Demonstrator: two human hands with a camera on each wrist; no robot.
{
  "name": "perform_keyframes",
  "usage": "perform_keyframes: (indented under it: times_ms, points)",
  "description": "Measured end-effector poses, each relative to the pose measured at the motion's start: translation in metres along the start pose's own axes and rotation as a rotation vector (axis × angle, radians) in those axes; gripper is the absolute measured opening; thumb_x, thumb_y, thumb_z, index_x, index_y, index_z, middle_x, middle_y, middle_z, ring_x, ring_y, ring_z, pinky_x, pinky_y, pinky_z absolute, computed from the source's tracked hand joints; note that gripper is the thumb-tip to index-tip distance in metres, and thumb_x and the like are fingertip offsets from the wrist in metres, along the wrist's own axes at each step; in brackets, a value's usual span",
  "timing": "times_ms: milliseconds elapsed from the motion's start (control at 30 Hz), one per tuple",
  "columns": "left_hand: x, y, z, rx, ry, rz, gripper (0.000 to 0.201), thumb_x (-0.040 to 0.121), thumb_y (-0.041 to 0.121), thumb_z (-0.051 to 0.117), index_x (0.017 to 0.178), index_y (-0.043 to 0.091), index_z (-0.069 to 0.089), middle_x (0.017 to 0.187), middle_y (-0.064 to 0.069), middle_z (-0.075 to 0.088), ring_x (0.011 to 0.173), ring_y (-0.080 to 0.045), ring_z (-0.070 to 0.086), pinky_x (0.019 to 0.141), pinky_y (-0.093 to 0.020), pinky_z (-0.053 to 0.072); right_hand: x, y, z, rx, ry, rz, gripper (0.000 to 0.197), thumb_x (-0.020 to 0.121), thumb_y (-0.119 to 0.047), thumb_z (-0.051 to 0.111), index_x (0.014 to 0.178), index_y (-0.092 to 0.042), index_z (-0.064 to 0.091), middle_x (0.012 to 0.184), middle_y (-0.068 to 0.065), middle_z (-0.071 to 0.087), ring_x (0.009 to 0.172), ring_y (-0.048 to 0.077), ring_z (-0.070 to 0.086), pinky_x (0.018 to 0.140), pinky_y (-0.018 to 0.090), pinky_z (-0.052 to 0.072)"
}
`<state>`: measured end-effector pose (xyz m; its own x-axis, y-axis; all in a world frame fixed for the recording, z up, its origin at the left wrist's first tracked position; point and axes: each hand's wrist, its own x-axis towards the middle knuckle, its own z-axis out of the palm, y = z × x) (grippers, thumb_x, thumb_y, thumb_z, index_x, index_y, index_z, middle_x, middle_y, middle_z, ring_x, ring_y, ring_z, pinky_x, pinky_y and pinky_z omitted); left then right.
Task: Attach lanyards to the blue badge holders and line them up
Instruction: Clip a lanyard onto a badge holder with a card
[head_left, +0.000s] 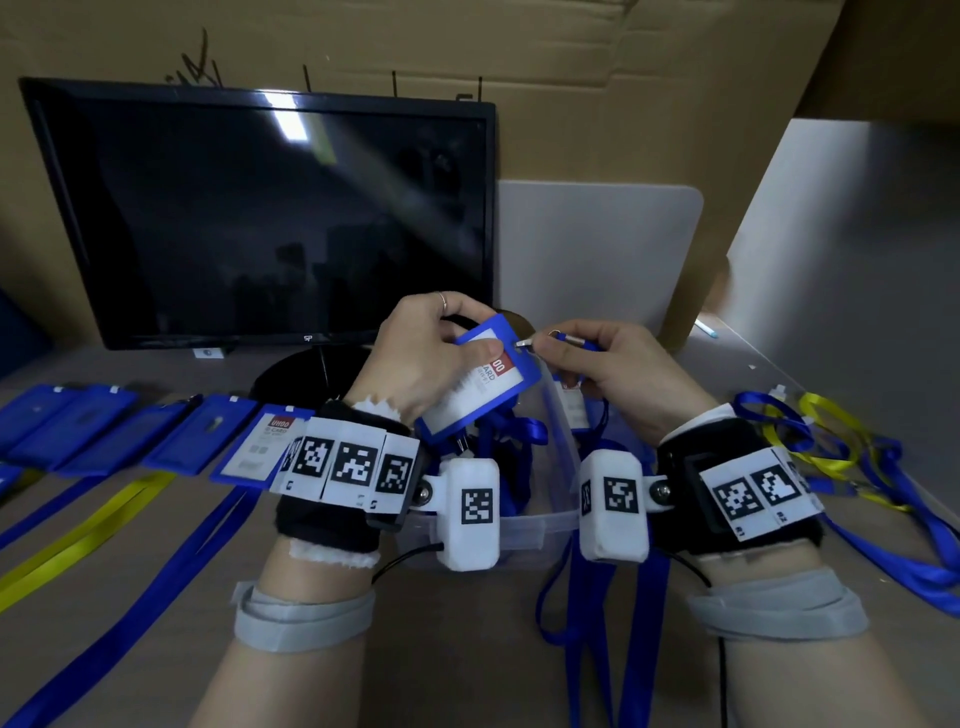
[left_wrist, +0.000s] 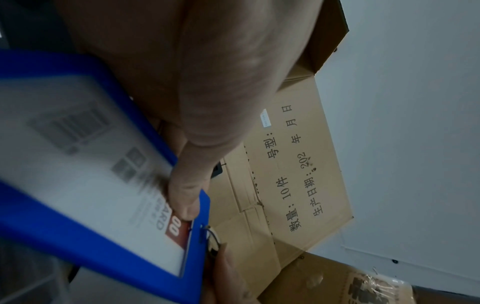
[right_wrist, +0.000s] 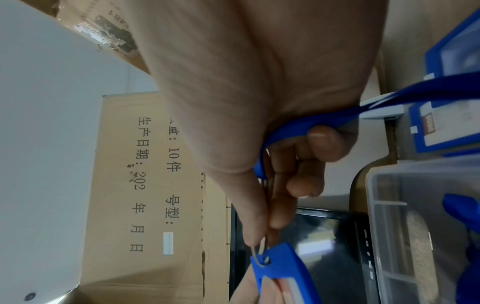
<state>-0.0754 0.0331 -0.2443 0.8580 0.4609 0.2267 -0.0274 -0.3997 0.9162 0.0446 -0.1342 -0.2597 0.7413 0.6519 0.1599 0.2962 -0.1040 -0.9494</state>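
Badge holder (head_left: 475, 374) held up mid-scene above clear bin (head_left: 563, 436), left hand (head_left: 415, 358) clamped on it. Right hand (head_left: 618, 364) pinches lanyard clip (right_wrist: 259, 254), its hook in the holder's slot (right_wrist: 265, 261). Step: clipping on. Next likely: close clip, lay holder at right end of row (head_left: 156, 436). Row on left: about five holders. Loose lanyards (head_left: 831, 447) on right, count unclear.

Table (head_left: 332, 597) carries badge holders (head_left: 171, 441), lanyards (head_left: 883, 519), bin (head_left: 524, 525).
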Motion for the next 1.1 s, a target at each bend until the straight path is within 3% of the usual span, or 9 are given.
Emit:
perform_keyframes:
  times_ms: [267,333,400,567,667,767,867,1000,1100]
  points:
    - [0.003,-0.004,0.001,0.032,0.039,0.014,0.017,0.083,0.015,0.079,0.094,0.028,0.077,0.078,-0.001,0.076,0.073,-0.017,0.074,0.065,-0.032,0.059,0.0,-0.004,0.011,0.166,-0.023,-0.023,0.014,0.095,-0.028,0.066,0.097,-0.019,0.077,0.071,0.003,0.061,0.06,0.006,0.051,0.055,0.02,0.038]
    - [0.002,-0.005,0.007,0.067,0.035,0.013,0.017,0.08,0.021,0.081,0.095,0.03,0.077,0.079,-0.001,0.077,0.078,-0.021,0.075,0.075,-0.042,0.062,-0.004,-0.012,0.016,0.217,-0.052,-0.041,0.015,0.094,-0.019,0.066,0.1,-0.009,0.075,0.067,0.0,0.069,0.059,0.006,0.063,0.055,0.019,0.048]
    - [0.0,-0.001,0.012,0.012,-0.009,0.039,0.025,0.08,0.018,0.081,0.103,0.025,0.075,0.084,-0.007,0.077,0.081,-0.027,0.075,0.081,-0.049,0.061,-0.006,-0.019,0.02,0.206,-0.046,-0.06,0.012,0.09,-0.018,0.071,0.097,-0.01,0.076,0.08,0.005,0.077,0.07,0.014,0.073,0.064,0.021,0.058]
    - [-0.001,0.007,0.007,-0.039,-0.093,0.061,0.029,0.087,0.004,0.073,0.112,0.016,0.063,0.085,-0.004,0.078,0.076,-0.021,0.075,0.065,-0.035,0.06,-0.005,-0.021,0.013,0.195,0.036,-0.077,0.007,0.093,-0.019,0.068,0.093,-0.016,0.075,0.083,0.006,0.075,0.074,0.012,0.073,0.064,0.017,0.055]
    - [-0.002,0.005,0.007,-0.003,-0.071,0.074,0.018,0.085,0.02,0.078,0.099,0.012,0.07,0.084,-0.005,0.077,0.079,-0.021,0.075,0.071,-0.036,0.06,-0.007,-0.02,0.013,0.142,0.041,-0.094,0.006,0.091,-0.017,0.071,0.095,-0.016,0.076,0.084,0.004,0.077,0.072,0.008,0.073,0.064,0.017,0.055]
    - [-0.001,0.003,0.009,0.069,-0.076,0.088,0.025,0.087,0.038,0.074,0.09,0.013,0.074,0.084,-0.005,0.077,0.078,-0.019,0.074,0.073,-0.035,0.06,-0.005,-0.018,0.014,0.061,0.057,-0.086,0.005,0.087,-0.024,0.075,0.091,-0.021,0.074,0.085,-0.001,0.078,0.079,0.01,0.075,0.066,0.017,0.057]
    - [0.001,0.0,0.006,0.147,-0.016,0.041,0.024,0.093,0.037,0.067,0.081,0.018,0.076,0.077,-0.001,0.076,0.072,-0.014,0.072,0.069,-0.037,0.058,-0.005,-0.017,0.01,0.03,0.063,-0.053,0.01,0.086,-0.029,0.076,0.091,-0.022,0.072,0.085,-0.004,0.077,0.079,0.006,0.074,0.065,0.015,0.056]
    - [0.004,-0.009,-0.008,0.282,0.149,-0.073,0.024,0.093,0.04,0.062,0.085,0.024,0.077,0.08,0.005,0.075,0.083,-0.015,0.07,0.081,-0.038,0.058,0.0,-0.004,-0.002,-0.115,0.151,0.044,0.014,0.083,-0.022,0.079,0.096,-0.023,0.074,0.091,0.0,0.076,0.088,0.017,0.072,0.082,0.033,0.057]
    - [0.006,-0.012,-0.02,0.281,0.233,-0.131,0.023,0.093,0.042,0.061,0.089,0.026,0.076,0.084,0.005,0.074,0.087,-0.019,0.069,0.087,-0.042,0.057,0.001,0.004,-0.009,-0.091,0.273,0.135,0.009,0.088,-0.026,0.073,0.094,-0.019,0.076,0.085,-0.001,0.075,0.083,0.017,0.071,0.072,0.03,0.054]
